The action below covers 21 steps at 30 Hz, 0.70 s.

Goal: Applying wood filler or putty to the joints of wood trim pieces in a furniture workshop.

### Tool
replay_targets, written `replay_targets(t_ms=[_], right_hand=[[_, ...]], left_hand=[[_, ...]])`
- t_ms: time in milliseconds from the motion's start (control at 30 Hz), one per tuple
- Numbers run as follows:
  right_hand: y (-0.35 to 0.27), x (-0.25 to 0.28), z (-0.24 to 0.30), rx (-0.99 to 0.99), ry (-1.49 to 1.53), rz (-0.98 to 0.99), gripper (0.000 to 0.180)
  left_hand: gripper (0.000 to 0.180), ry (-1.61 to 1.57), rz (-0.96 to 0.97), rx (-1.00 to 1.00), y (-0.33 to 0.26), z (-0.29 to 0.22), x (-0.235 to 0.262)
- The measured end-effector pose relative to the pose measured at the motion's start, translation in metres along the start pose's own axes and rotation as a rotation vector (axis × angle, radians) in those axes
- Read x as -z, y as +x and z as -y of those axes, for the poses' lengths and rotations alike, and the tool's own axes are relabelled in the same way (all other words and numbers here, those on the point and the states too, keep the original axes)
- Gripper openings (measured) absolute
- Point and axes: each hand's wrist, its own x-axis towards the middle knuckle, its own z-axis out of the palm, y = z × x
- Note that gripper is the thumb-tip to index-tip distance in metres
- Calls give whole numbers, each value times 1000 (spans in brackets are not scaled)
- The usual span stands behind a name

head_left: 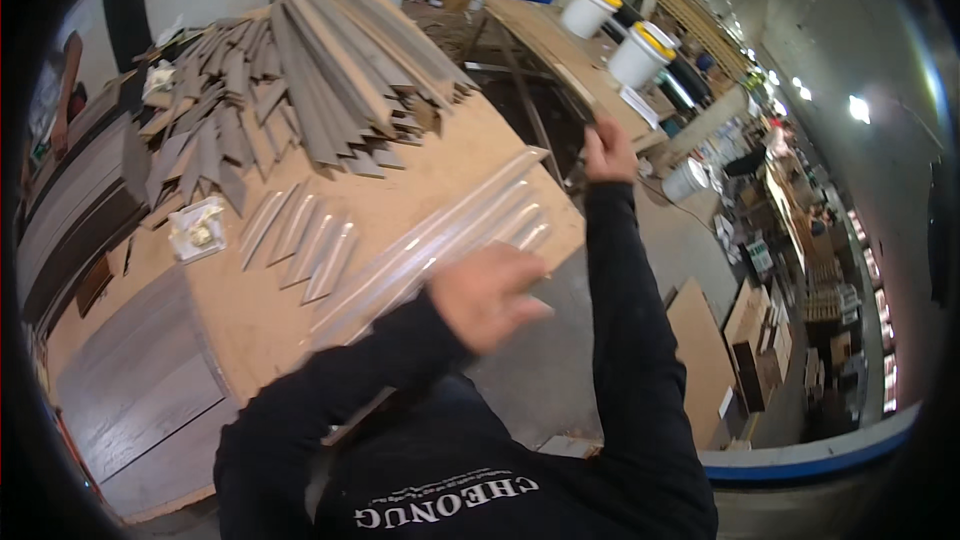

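My left hand is above the near edge of the wooden table, slightly blurred, with its fingers and thumb apart and nothing seen in them. Just beyond it lie long wrapped strips, shiny as if in clear film, side by side. My right hand is raised past the table's right corner, its fingers closed. Whatever those fingers hold, if anything, is too small to make out. Shorter wrapped strips lie in two groups to the left of the long ones.
A large pile of grey-brown wooden strips with angled ends covers the back of the table. Grey panels lie at left, near a small white package. White buckets with yellow lids stand on another bench. Boards lean at right.
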Motion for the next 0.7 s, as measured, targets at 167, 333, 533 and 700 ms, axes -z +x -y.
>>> replay_targets(t_ms=[167,333,533,700], right_hand=[[60,-17,28,-77,-280,42,31],[53,19,15,15,-420,58,32],[51,69,-24,-182,-416,-296,27],[68,141,-56,-537,-38,-1089,29]], left_hand=[[37,44,-212,0,47,-55,-102],[17,-112,-142,-18,61,-44,-110],[12,-763,223,308,41,-99,-115],[16,-1157,783,166,13,-134,-109]])
